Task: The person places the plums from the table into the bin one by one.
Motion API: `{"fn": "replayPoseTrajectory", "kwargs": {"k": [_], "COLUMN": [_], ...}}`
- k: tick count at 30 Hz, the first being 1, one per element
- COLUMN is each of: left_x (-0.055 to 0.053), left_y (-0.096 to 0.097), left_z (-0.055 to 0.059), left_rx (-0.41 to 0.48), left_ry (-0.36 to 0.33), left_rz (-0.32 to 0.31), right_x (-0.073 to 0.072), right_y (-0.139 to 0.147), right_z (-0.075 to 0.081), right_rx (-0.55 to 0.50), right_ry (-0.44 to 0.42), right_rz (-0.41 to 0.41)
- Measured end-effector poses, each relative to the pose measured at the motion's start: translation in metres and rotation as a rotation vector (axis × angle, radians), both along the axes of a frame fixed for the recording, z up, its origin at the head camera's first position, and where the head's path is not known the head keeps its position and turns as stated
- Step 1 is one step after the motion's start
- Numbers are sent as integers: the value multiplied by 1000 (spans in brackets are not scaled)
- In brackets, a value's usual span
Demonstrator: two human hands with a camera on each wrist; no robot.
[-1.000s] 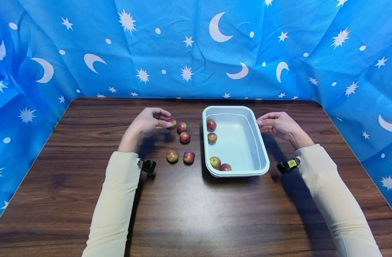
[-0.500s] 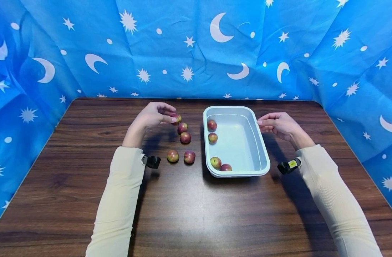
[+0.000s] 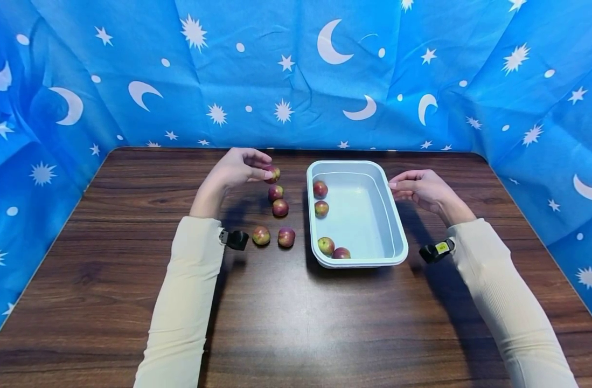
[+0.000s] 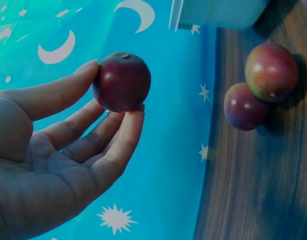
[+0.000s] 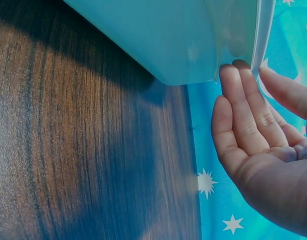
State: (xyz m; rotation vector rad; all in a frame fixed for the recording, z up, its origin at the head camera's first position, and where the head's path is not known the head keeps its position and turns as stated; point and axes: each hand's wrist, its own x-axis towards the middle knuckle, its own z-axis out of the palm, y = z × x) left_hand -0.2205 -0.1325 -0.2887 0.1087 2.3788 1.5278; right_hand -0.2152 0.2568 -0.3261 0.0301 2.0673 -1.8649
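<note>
Left grip [image 3: 237, 168]: pinching 1 red fruit [image 3: 274, 173], raised at 10 o'clock of white tub [image 3: 363, 213]. On counter [image 3: 286, 323], 9 o'clock: 4 loose fruits [image 3: 280, 208]. In tub, 7 to 10 o'clock: 4 more fruits [image 3: 326, 246]. Right grip [image 3: 423, 188]: pinching rim [image 3: 359, 262], 2 o'clock. Advised: light pinch, clearance over rim, tub steady.

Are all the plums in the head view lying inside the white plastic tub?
No, four plums lie on the wooden table outside the white plastic tub, and the left hand holds another plum.
</note>
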Motion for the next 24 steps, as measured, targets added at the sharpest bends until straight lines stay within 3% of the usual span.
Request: {"fn": "replayPoseTrajectory", "kwargs": {"k": [10, 24], "left_x": [1, -3], "left_y": [7, 17], "left_z": [8, 8], "left_rx": [-31, -17], "left_ry": [11, 26], "left_rz": [-10, -45], "right_x": [0, 1], "right_y": [1, 0], "right_z": [0, 1], "right_rx": [11, 20], "right_ry": [-2, -9], "right_rz": [-1, -2]}}
